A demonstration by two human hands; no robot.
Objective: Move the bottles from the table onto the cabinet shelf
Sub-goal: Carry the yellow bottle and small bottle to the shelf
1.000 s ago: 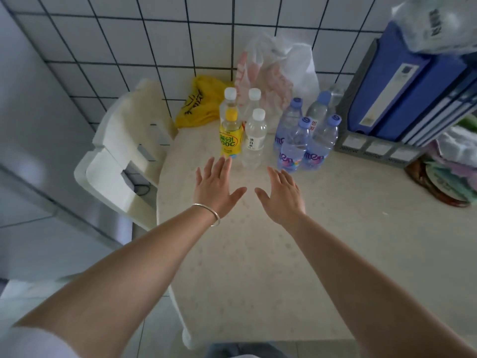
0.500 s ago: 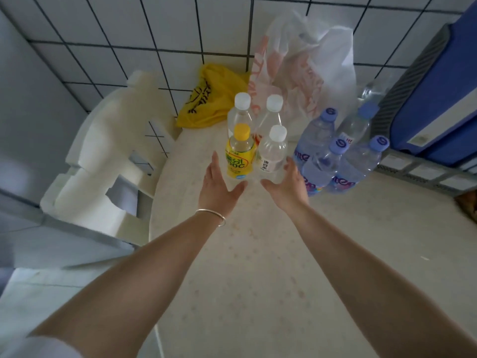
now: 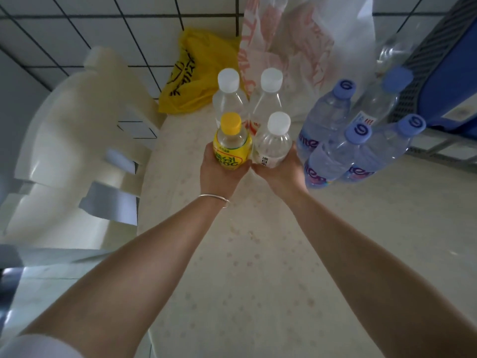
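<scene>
Both hands have advanced from open air over the table (image 3: 258, 254) to the front pair of bottles since half a second ago, and my view has closed in on the cluster. My left hand (image 3: 219, 174) now wraps the lower body of the yellow-capped bottle (image 3: 232, 146), and my right hand (image 3: 281, 171) cups the white-capped bottle (image 3: 273, 146) beside it. Whether the fingers have fully closed I cannot tell; they lie behind the bottles. Both bottles stand upright on the table at 12 o'clock, touching one another, not yet lifted.

Judgement on the step in hand: grip low and firm on each body, then lift straight up before drawing back. The two bodies touch, so I should part them slightly on the rise to avoid dragging one against the other.

Surroundings, largest first. A white plastic chair (image 3: 72, 156) stands at 9 o'clock, off the table edge. A blue file box (image 3: 449, 81) sits at 2 o'clock. A white printed bag (image 3: 309, 42) leans on the tiled wall at 12 o'clock, with a yellow bag (image 3: 196, 76) at 11 o'clock. Four blue-capped bottles (image 3: 335, 151) crowd just beside my right hand at 1 o'clock; they are the nearest hazard and could be knocked. Two more white-capped bottles (image 3: 247, 99) stand directly behind the held pair. The cabinet shelf is not in view.
</scene>
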